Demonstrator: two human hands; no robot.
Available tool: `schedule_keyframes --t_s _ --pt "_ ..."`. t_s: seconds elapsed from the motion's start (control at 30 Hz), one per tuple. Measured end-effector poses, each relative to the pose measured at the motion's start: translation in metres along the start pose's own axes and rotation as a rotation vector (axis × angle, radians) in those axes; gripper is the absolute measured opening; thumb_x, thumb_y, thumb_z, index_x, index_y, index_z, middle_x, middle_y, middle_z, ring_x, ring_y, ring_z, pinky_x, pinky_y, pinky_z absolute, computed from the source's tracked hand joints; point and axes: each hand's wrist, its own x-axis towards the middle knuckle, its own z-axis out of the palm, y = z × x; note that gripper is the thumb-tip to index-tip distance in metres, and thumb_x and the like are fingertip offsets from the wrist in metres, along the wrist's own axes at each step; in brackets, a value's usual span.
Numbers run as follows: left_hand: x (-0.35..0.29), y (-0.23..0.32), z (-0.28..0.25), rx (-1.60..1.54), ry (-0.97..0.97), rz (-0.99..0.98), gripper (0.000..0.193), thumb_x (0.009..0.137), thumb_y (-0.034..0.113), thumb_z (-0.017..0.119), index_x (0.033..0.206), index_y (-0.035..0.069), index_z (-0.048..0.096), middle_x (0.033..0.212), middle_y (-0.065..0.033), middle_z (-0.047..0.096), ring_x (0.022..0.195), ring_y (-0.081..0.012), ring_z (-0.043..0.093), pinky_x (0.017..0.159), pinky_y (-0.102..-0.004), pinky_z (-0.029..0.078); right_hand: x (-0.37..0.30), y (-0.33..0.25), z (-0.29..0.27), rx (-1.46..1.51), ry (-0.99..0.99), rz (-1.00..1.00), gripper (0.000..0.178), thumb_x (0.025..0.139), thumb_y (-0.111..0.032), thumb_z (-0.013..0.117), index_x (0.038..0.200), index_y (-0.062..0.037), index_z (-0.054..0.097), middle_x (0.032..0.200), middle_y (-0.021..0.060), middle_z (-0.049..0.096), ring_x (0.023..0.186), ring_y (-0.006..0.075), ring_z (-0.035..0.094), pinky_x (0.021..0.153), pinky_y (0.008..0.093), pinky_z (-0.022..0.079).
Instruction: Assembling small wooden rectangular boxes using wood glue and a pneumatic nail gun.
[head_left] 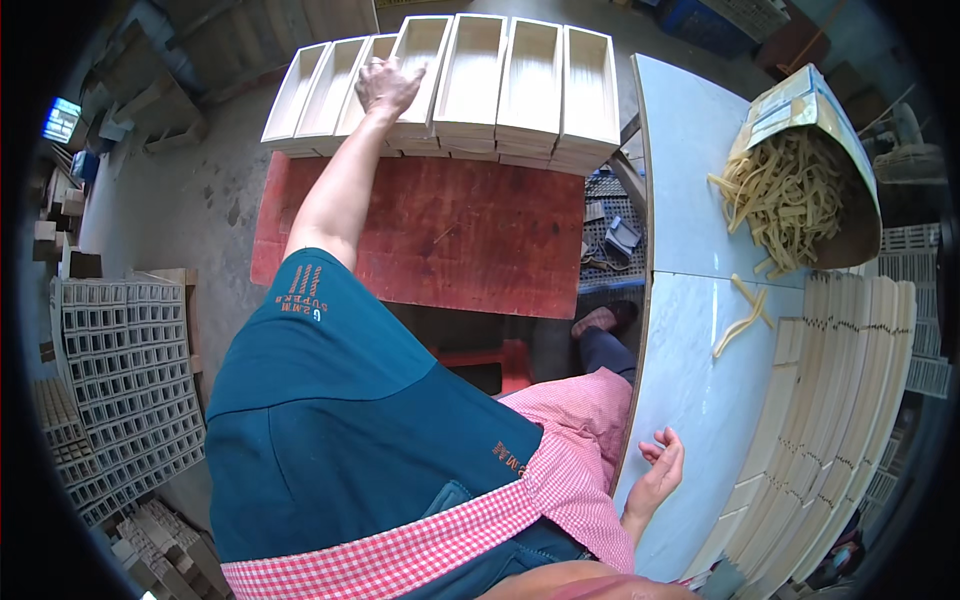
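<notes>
Has left grip [390, 90], fingers bent, at the boxes [470, 85] along the far edge of the red worktop [430, 230], cannot tell whether clasping one, and holds right grip [662, 468], half open and empty, by the pale worktop [690, 390].

The person wears a dark teal shirt [350, 450] that fills the lower left of the frame. Its short left sleeve [330, 330] ends near the elbow and carries rows of small orange print with one white mark beside the hem. A smaller orange print [510, 457] sits toward the lower middle. Over the shirt runs a broad strap [385, 540] in red-and-white check, joining a matching apron [575, 430]. Right of centre show a dark blue trouser leg [607, 352] and a dull pinkish shoe [597, 320]. Both hands [388, 90] are bare.
</notes>
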Motion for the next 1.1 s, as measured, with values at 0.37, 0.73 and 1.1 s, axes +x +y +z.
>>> schedule_keyframes --t_s 0.37,0.73,1.1 --pt "-0.014 0.038 0.010 -0.295 -0.400 -0.083 0.038 0.099 0.036 0.054 0.106 0.004 0.073 0.087 -0.0137 0.074 0.071 -0.0258 0.070 0.069 -0.0416 0.059 -0.020 0.006 -0.003 0.030 -0.022 0.045 0.043 0.113 -0.027 0.037 0.129 0.0038 0.062 0.108 0.0138 0.067 0.084 0.0179 0.065 0.081 0.0318 0.054" --pt "0.098 -0.151 0.057 -0.163 -0.566 0.039 0.061 0.098 0.054 0.049 0.134 0.006 0.060 0.123 -0.0177 0.065 0.106 -0.0343 0.063 0.091 -0.0450 0.053 -0.009 0.043 -0.043 -0.116 0.278 -0.165 0.020 0.099 -0.011 0.063 0.117 -0.0005 0.066 0.103 0.0098 0.070 0.078 0.0194 0.062 0.070 0.0305 0.053" --pt "-0.194 0.157 -0.139 0.181 -0.571 -0.440 0.056 0.100 0.034 0.061 0.144 -0.001 0.052 0.106 -0.0210 0.068 0.094 -0.0332 0.066 0.100 -0.0493 0.052 -0.048 0.298 -0.320 -1.007 0.418 0.577 0.033 0.085 -0.013 0.064 0.116 -0.0049 0.058 0.112 0.0208 0.068 0.099 0.0462 0.066 0.087 0.0537 0.054"
